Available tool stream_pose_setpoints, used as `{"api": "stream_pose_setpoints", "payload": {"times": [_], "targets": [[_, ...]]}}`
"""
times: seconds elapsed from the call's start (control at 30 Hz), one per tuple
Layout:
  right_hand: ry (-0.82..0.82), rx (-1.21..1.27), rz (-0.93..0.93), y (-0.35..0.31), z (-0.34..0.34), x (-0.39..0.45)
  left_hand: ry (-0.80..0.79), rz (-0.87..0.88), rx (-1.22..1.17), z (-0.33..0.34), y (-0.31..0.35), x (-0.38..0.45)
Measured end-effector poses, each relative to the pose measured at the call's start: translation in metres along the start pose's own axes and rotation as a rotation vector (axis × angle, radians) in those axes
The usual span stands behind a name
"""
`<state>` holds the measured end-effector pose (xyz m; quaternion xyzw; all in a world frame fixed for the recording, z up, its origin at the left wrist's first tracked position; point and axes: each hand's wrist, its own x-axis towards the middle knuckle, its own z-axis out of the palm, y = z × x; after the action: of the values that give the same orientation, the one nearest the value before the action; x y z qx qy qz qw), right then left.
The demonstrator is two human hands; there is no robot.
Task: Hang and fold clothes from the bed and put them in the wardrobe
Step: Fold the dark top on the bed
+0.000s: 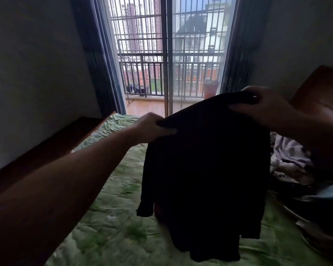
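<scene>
1. The left hand (151,128) gripped the upper left edge of a black garment (206,173), its fingers curled round the cloth, with the bare forearm reaching in from the near left.
2. The right hand (265,107) held the garment's upper right edge, higher and farther than the left, fingers wrapped over the top of the fabric and thumb underneath.
3. The black garment hung spread between the two hands, its top edge sloping up to the right. Its body drooped down in front of the bed (112,217), and a sleeve dangled on the lower left side. Whether the lowest hem touched the bed could not be told.
4. The bed carried a crumpled green patterned cover, and a dark wooden frame (46,148) ran along its left side against the wall.
5. A heap of other clothes (290,160), white and dark pieces mixed, lay on the right part of the bed, just beside the hanging garment.
6. A brown wooden headboard (319,93) stood at the far right, above the heap.
7. At the far end, a glass sliding door (166,60) showed a barred balcony, with blue-grey curtains (98,60) drawn back on both sides.
</scene>
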<state>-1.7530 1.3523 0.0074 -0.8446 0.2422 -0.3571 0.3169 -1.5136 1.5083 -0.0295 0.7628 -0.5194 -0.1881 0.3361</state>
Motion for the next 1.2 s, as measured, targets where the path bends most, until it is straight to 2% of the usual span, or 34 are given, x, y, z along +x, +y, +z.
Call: {"api": "stream_pose_setpoints", "payload": {"times": [0.07, 0.17, 0.27, 0.37, 0.47, 0.5, 0.57, 0.7, 0.8, 0.87, 0.97, 1.07, 1.2], "targets": [[-0.082, -0.017, 0.068, -0.005, -0.013, -0.005, 0.036, 0.004, -0.093, -0.009, 0.009, -0.002], [-0.29, 0.105, 0.291, -0.011, -0.027, -0.013, 0.114, 0.083, -0.161, -0.016, 0.022, -0.002], [-0.28, 0.263, 0.353, -0.019, -0.034, -0.017, 0.142, 0.088, -0.143, -0.022, 0.027, 0.0], [-0.171, 0.372, 0.268, -0.029, -0.028, -0.017, -0.051, -0.008, -0.077, -0.025, 0.038, -0.002], [-0.15, 0.433, 0.215, -0.038, -0.011, -0.011, -0.253, 0.045, -0.159, -0.004, 0.058, -0.003], [-0.138, 0.417, 0.215, -0.041, -0.008, -0.009, -0.246, 0.072, -0.167, 0.006, 0.063, -0.003], [-0.118, 0.284, 0.173, -0.039, -0.009, -0.008, -0.125, 0.113, -0.123, 0.018, 0.066, -0.003], [-0.191, -0.243, -0.064, -0.019, -0.03, -0.01, 0.128, 0.133, 0.001, 0.002, 0.051, -0.003], [-0.255, -0.296, -0.065, -0.004, -0.027, -0.011, 0.233, 0.208, 0.1, -0.013, 0.051, -0.005], [-0.253, -0.257, -0.077, -0.002, -0.019, -0.009, 0.221, 0.221, 0.195, -0.022, 0.054, -0.008], [-0.161, -0.142, -0.083, -0.012, -0.008, -0.004, 0.057, 0.135, 0.307, -0.043, 0.042, -0.016], [-0.143, -0.163, -0.083, -0.033, 0.007, 0.002, -0.036, 0.062, 0.378, -0.066, 0.015, -0.024], [-0.254, -0.294, -0.069, -0.064, 0.042, 0.01, 0.026, 0.079, 0.183, -0.101, -0.024, -0.028]]}}
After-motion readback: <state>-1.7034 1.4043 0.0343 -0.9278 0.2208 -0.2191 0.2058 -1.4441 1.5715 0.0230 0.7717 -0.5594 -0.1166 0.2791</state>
